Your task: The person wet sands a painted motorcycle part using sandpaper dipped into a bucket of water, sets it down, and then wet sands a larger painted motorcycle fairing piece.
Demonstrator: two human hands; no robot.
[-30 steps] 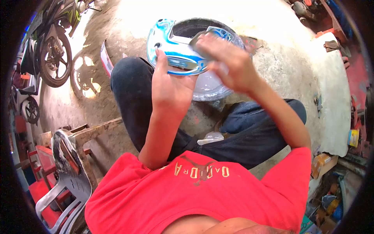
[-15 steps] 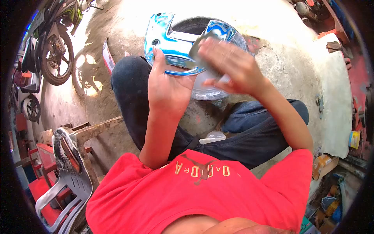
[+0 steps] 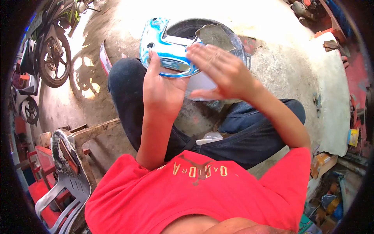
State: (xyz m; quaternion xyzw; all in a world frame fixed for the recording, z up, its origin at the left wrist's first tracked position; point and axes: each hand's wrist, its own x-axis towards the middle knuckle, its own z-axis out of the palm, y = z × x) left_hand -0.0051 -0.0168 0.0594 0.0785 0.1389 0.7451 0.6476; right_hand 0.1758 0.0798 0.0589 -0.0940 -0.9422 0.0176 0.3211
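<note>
My left hand (image 3: pixel 165 87) holds a curved, shiny blue-and-white panel (image 3: pixel 161 47) from below, its thumb on the near-left part beside a round hole. Over the panel's right part lies my right hand (image 3: pixel 222 72), fingers extended and thumb apart. A thin grey-green sheet (image 3: pixel 214 36) with ragged edges sticks out beyond my right fingers; whether they press on it is partly hidden. Behind and below the panel stands a round dark basin (image 3: pixel 237 41) with pale contents.
Motorcycles with a front wheel (image 3: pixel 55 56) stand at upper left. A grey plastic chair (image 3: pixel 72 175) and a wooden frame (image 3: pixel 97 130) are at lower left. A cardboard box (image 3: pixel 322 164) lies at right. My bent legs surround the work.
The panel and my left hand have shifted slightly left. My right hand has moved a little, and the grey-green sheet now shows more fully beyond its fingers.
</note>
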